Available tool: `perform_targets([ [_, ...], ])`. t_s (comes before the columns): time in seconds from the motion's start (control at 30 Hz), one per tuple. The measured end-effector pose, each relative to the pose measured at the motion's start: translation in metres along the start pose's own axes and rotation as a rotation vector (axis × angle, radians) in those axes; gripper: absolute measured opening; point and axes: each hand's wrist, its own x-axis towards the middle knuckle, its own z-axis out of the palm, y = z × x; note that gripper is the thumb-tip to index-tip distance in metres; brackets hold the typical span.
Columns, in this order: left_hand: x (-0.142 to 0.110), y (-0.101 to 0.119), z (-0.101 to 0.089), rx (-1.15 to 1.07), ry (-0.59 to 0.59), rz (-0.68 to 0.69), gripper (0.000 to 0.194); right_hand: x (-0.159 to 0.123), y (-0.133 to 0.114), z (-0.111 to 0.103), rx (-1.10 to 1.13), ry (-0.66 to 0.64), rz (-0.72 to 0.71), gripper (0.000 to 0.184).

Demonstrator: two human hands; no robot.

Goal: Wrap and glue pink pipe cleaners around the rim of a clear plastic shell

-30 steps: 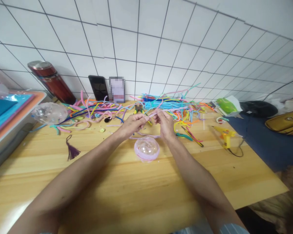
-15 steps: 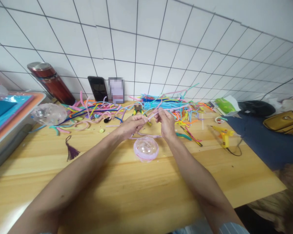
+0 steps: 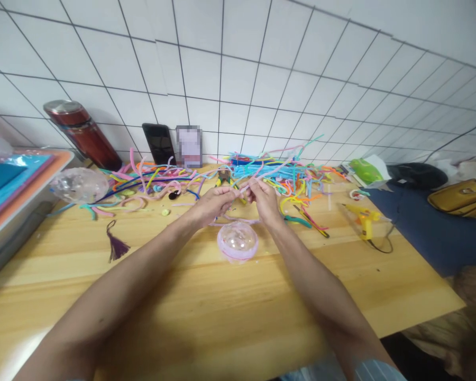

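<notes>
Between my two hands runs a pale pink-lilac pipe cleaner (image 3: 244, 188). My left hand (image 3: 218, 203) pinches one part of it with thumb and forefinger. My right hand (image 3: 264, 199), closed too, grips it a short way to the right. Just below the hands a clear dome (image 3: 238, 238) with a lilac band around its side sits on the table. Another lilac pipe cleaner (image 3: 241, 219) lies behind the dome, partly hidden by it. Green-and-yellow-handled pliers (image 3: 223, 179) lie beyond my fingers.
Many coloured pipe cleaners (image 3: 269, 170) lie heaped along the wall. At left are a clear ball (image 3: 79, 185), a purple tassel (image 3: 117, 243) and a red thermos (image 3: 83, 135). A black phone (image 3: 159, 145) leans on the tiles. A yellow glue gun (image 3: 365, 219) with its cord lies at right.
My right hand has shifted slightly left and down, closer to my left hand. The gap between the hands has narrowed. The dome stays in place.
</notes>
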Motion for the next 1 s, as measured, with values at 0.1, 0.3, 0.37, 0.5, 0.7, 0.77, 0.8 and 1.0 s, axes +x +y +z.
perform_targets([
  [0.1,0.001,-0.002,-0.001,-0.005,-0.038,-0.014,0.044,0.003,-0.001,-0.002,0.034,0.070,-0.001,0.055],
  [0.3,0.003,-0.005,-0.005,0.037,-0.069,-0.021,0.042,0.005,-0.002,-0.003,0.075,0.130,-0.009,0.054],
  [0.37,0.001,-0.004,-0.006,0.062,-0.077,-0.025,0.041,0.003,-0.004,-0.001,0.082,0.128,-0.022,0.052],
  [0.5,-0.001,-0.002,-0.004,0.076,-0.098,-0.018,0.042,0.003,-0.010,-0.002,0.100,0.159,-0.018,0.051],
  [0.7,-0.001,-0.002,-0.002,0.086,-0.102,-0.001,0.052,0.010,-0.010,-0.013,0.095,0.180,0.013,0.052],
  [0.77,-0.001,-0.003,-0.002,0.093,-0.096,0.012,0.056,0.011,-0.008,-0.015,0.084,0.146,0.017,0.051],
  [0.8,-0.001,-0.003,-0.002,0.098,-0.091,0.020,0.057,0.011,-0.007,-0.015,0.080,0.137,0.019,0.051],
  [1.0,-0.005,0.003,0.002,0.166,-0.119,0.083,0.044,0.008,-0.010,-0.009,0.082,0.168,-0.007,0.050],
])
